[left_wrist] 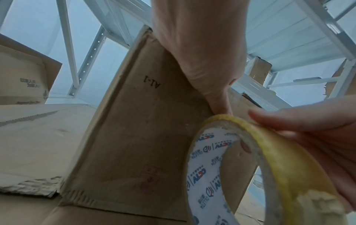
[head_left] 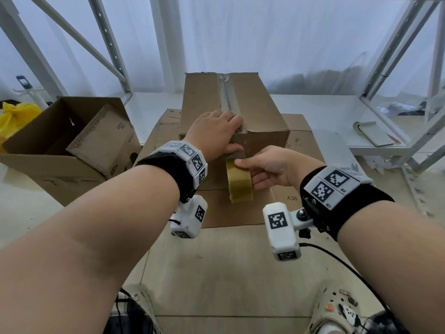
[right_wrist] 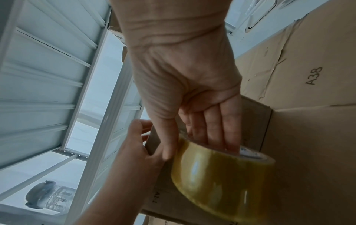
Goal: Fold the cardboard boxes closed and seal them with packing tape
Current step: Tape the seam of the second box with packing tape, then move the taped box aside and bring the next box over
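A closed cardboard box [head_left: 231,109] stands on a flattened sheet of cardboard [head_left: 298,179] spread over a pale floor, seen from above by the person working on it. A strip of clear tape runs along the box's top seam toward the near edge.

The left hand [head_left: 214,135] lies over the box's near top edge, fingers spread flat on the top by the seam and the thumb pressed against the front face. In the left wrist view the thumb [left_wrist: 215,97] presses the front panel, which is printed "A1-1".

The right hand [head_left: 269,166] holds a roll of yellowish packing tape [head_left: 240,180] just in front of the box's near face, low down. The thumb sits on the roll's outer surface and the fingers [right_wrist: 217,134] reach into its core, as the right wrist view shows. The roll's inner card is white with blue printing.

To the left sits an open cardboard box [head_left: 62,145] with a smaller carton tilted inside it, and a yellow plastic bag [head_left: 14,116] behind. White metal shelving [head_left: 115,56] stands behind the boxes. On the right a notebook [head_left: 373,133] lies on a low white shelf. The flat cardboard is marked "A38".
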Tool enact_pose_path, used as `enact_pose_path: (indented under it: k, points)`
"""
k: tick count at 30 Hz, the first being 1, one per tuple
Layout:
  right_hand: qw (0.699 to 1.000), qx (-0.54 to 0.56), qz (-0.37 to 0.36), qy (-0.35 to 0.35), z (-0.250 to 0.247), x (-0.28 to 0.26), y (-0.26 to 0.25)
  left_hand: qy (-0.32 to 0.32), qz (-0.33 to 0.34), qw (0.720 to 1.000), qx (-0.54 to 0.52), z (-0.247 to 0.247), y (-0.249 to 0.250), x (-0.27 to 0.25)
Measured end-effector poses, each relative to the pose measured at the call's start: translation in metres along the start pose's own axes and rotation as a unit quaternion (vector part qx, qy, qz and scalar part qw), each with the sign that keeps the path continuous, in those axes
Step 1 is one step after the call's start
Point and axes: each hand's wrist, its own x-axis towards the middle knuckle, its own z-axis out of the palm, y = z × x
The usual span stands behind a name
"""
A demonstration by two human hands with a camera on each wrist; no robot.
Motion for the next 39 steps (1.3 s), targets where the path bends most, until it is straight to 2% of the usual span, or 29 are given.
enact_pose_path:
  k: [2, 6, 12, 15, 19, 24, 28, 32, 35, 39]
  points:
    - [1.0, -0.01, -0.006, -0.017, -0.002, 0.0, 0.003, -0.004, 0.0, 1.0, 0.02, -0.001, 0.0, 0.004]
    - [0.999, -0.025, -0.027, -0.002, -0.001, 0.001, 0.004, -0.039, 0.011, 0.998, 0.04, -0.003, -0.002, 0.008]
    - [0.999, -0.021, -0.03, -0.009, 0.0, 0.003, 0.005, -0.111, 0.042, 0.992, -0.029, -0.016, -0.017, 0.014]
    - [0.999, -0.017, -0.033, -0.021, -0.001, 0.002, 0.008, -0.097, 0.032, 0.994, -0.03, -0.012, -0.013, 0.007]
    - [0.999, -0.01, -0.036, -0.039, -0.003, 0.001, 0.011, -0.038, -0.006, 0.999, -0.028, 0.002, -0.001, 0.001]
    - [0.998, -0.004, -0.046, -0.037, -0.008, 0.0, 0.012, -0.05, -0.013, 0.998, -0.039, 0.0, 0.0, 0.004]
    - [0.993, -0.108, -0.056, 0.008, -0.023, -0.005, 0.007, -0.077, -0.003, 0.996, -0.052, -0.015, -0.002, 0.005]
    - [0.974, -0.213, -0.063, 0.043, -0.05, -0.009, 0.002, -0.041, -0.05, 0.993, -0.101, -0.026, 0.01, 0.013]
    - [0.961, -0.253, -0.056, 0.094, -0.079, -0.006, 0.015, -0.012, -0.004, 0.998, -0.065, -0.03, 0.03, 0.018]
    - [0.929, -0.318, -0.022, 0.188, -0.126, -0.007, 0.053, -0.005, 0.041, 0.995, -0.088, -0.025, 0.07, 0.033]
